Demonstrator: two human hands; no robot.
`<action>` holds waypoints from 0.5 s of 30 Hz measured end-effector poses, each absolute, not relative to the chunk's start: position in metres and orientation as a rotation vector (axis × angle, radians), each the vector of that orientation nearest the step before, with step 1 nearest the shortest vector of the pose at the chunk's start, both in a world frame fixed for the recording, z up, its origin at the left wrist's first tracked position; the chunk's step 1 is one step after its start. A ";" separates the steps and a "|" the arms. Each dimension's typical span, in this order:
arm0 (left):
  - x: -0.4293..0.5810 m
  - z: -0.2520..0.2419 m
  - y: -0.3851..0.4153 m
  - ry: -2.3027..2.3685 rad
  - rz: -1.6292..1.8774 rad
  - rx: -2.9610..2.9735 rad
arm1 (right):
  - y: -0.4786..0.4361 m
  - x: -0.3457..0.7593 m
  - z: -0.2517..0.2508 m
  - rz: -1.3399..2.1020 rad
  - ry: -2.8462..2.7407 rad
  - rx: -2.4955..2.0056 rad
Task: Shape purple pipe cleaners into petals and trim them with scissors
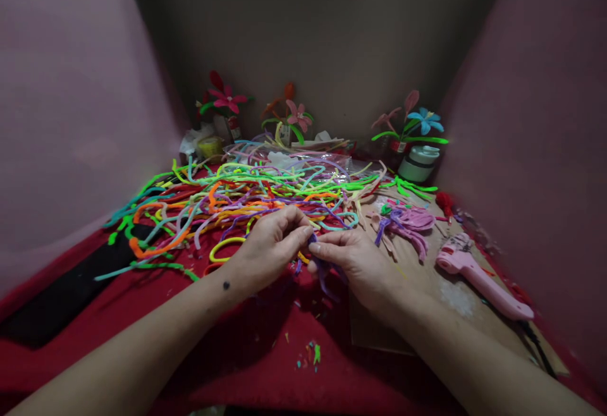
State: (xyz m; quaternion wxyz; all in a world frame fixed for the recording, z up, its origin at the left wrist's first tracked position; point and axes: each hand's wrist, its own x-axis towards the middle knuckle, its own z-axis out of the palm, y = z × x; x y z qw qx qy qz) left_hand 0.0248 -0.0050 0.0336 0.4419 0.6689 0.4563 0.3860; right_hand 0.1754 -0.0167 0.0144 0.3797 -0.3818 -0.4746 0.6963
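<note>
My left hand (274, 242) and my right hand (353, 261) meet over the red cloth (246, 346), fingers pinched together on a purple pipe cleaner (325, 274) that loops down between them. Just beyond my fingers lies a big tangled heap of coloured pipe cleaners (246, 195) in green, orange, yellow, teal and purple. A yellow loop (222, 248) lies beside my left hand.
A pink glue gun (478, 280) rests on a cardboard sheet (427, 264) at the right, near pink and purple pieces (410, 223). Finished pipe-cleaner flowers (227, 101) (296, 116) (417, 122) and a white jar (418, 163) stand at the back. Small scraps (310, 351) dot the cloth.
</note>
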 end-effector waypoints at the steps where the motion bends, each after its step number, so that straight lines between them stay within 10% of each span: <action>1: 0.025 0.034 -0.005 1.115 0.949 1.618 | -0.016 0.175 0.014 1.796 -1.191 -0.964; 15: 0.029 0.030 -0.007 1.318 0.968 1.792 | -0.023 0.171 0.014 1.299 -1.610 -1.243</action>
